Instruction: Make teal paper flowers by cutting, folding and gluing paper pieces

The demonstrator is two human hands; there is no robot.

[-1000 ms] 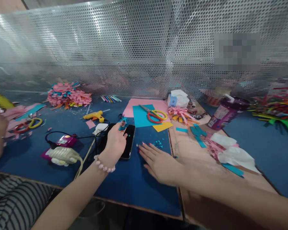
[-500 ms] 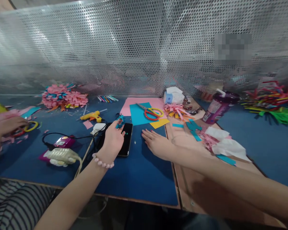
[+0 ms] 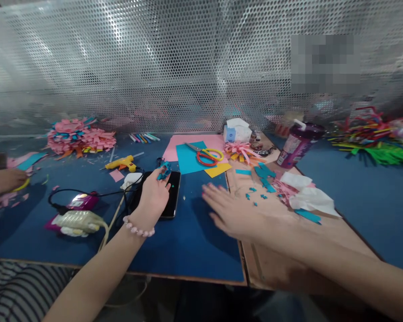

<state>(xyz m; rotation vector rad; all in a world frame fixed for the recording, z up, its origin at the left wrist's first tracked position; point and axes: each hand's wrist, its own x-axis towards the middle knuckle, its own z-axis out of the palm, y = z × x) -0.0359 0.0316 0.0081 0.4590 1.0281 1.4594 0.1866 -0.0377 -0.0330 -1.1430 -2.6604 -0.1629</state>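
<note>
Co-worker's hand (image 3: 7, 180) at left edge, at a yellow scissors loop (image 3: 23, 184), beside pink and blue paper. Next, frilled pink-and-blue paper bundle (image 3: 75, 136) behind a magenta box (image 3: 83, 201) with cable; yellow glue gun (image 3: 121, 163) to its right. Left hand (image 3: 153, 197) over black phone (image 3: 173, 203): fingers partly curled, crumpled blue paper (image 3: 164, 171) at the fingertips; whether gripped, cannot tell. Beyond, open-bladed scissors (image 3: 204, 154) lie on a blue sheet (image 3: 190, 165), itself partly over a pink sheet (image 3: 171, 145). Right hand (image 3: 233, 213), slightly blurred: open, fingers extended, nothing visible in hold, nearest to small blue scraps (image 3: 252, 189) on the wooden strip (image 3: 275, 250). Tissue box (image 3: 242, 134) behind; farther right, white tissues (image 3: 312, 200), tilted purple tumbler (image 3: 297, 145), then multicolored strips (image 3: 378, 138)
</note>
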